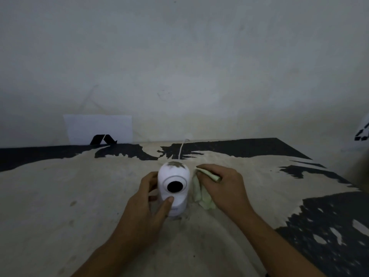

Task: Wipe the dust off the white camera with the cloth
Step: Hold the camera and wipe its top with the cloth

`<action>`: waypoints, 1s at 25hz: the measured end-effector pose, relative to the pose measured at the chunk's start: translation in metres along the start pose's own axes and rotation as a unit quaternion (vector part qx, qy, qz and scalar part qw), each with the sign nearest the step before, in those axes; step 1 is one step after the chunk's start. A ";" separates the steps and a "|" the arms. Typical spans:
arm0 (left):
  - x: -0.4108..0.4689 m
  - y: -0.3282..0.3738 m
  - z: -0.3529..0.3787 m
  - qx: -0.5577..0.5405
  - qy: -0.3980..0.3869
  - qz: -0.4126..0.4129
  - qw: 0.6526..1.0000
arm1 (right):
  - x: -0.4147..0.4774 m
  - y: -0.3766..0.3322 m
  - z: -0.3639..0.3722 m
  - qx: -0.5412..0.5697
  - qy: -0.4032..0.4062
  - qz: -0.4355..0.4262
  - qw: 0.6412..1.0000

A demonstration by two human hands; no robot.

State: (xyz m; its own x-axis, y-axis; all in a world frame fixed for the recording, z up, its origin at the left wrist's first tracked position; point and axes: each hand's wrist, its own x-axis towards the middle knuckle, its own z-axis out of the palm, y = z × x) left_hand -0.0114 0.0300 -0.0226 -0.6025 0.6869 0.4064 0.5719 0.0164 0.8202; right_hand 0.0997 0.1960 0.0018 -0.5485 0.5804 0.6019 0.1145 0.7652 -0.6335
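On the table (pixel 60 196), left hand (pixel 147 204) steadies the upright camera (pixel 173 188) while right hand (pixel 223 188), clutching the cloth (pixel 201 194), touches its right side, below the dust (pixel 175 164) on top

Smooth white plastic camera (pixel 173 188), soft pale-green cloth (pixel 201 194), worn matt tabletop (pixel 79 196).

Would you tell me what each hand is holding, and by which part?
The left hand grips the white camera around its lower body, thumb on the front. The right hand holds the cloth bunched beside the camera.
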 end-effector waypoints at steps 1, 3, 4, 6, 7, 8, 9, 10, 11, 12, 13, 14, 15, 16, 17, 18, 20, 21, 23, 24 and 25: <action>0.001 -0.001 -0.001 -0.005 -0.004 -0.001 1.000 | 0.000 -0.006 0.004 0.002 0.002 -0.014 1.000; 0.001 -0.001 -0.001 -0.009 -0.012 -0.005 1.000 | -0.005 -0.016 0.010 0.020 -0.007 -0.014 1.000; 0.002 -0.001 -0.002 -0.010 -0.016 -0.008 1.000 | -0.010 -0.020 0.012 0.039 -0.020 -0.003 0.999; 0.003 -0.001 -0.003 -0.011 -0.019 -0.011 1.000 | -0.018 -0.025 0.015 0.109 -0.042 0.028 0.993; 0.003 -0.003 -0.003 -0.012 -0.019 -0.010 1.000 | -0.021 -0.026 0.016 0.151 -0.041 0.044 0.987; 0.003 -0.004 -0.002 -0.011 -0.017 -0.006 1.000 | -0.023 -0.026 0.017 0.182 -0.033 0.055 0.981; 0.004 -0.005 -0.002 -0.012 -0.014 -0.001 1.000 | -0.024 -0.024 0.019 0.192 -0.025 0.061 0.979; 0.004 -0.006 -0.001 -0.012 -0.012 0.002 1.000 | -0.025 -0.022 0.020 0.189 -0.023 0.061 0.980; 0.004 -0.006 -0.001 -0.013 -0.012 0.004 1.000 | -0.025 -0.019 0.022 0.180 -0.024 0.056 0.982; 0.004 -0.006 0.000 -0.012 -0.013 0.004 1.000 | -0.025 -0.017 0.023 0.173 -0.026 0.051 0.983; 0.004 -0.007 0.000 -0.010 -0.013 0.005 1.000 | -0.026 -0.015 0.023 0.166 -0.028 0.044 0.985; 0.004 -0.008 0.000 -0.007 -0.013 0.007 1.000 | -0.026 -0.014 0.023 0.157 -0.029 0.035 0.987; 0.005 -0.009 0.000 -0.007 -0.013 0.008 1.000 | -0.027 -0.012 0.022 0.145 -0.027 0.021 0.989; 0.005 -0.010 0.000 -0.007 -0.013 0.008 1.000 | -0.027 -0.012 0.020 0.129 -0.021 0.002 0.991; 0.005 -0.011 -0.001 -0.012 -0.014 0.007 1.000 | -0.027 -0.011 0.019 0.112 -0.012 -0.020 0.993; 0.004 -0.012 -0.001 -0.019 -0.015 0.005 1.000 | -0.028 -0.011 0.018 0.096 0.000 -0.042 0.994; 0.004 -0.012 -0.001 -0.029 -0.016 0.007 0.999 | -0.029 -0.012 0.018 0.079 0.028 -0.070 0.994; 0.004 -0.012 -0.001 -0.030 -0.016 0.009 0.999 | -0.029 -0.012 0.018 0.071 0.039 -0.085 0.993; 0.003 -0.012 -0.001 -0.029 -0.016 0.010 0.999 | -0.030 -0.014 0.018 0.053 0.046 -0.122 0.990; 0.003 -0.012 -0.001 -0.029 -0.015 0.008 0.999 | -0.030 -0.014 0.018 0.043 0.047 -0.133 0.989; 0.003 -0.012 -0.002 -0.028 -0.016 0.003 0.999 | -0.030 -0.013 0.018 0.033 0.048 -0.140 0.988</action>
State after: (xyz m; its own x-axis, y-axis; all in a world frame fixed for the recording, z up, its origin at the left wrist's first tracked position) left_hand -0.0211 0.0306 -0.0304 -0.5801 0.7104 0.3986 0.5423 -0.0283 0.8397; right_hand 0.0999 0.1637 -0.0164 -0.4691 0.3748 0.7997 -0.0873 0.8814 -0.4643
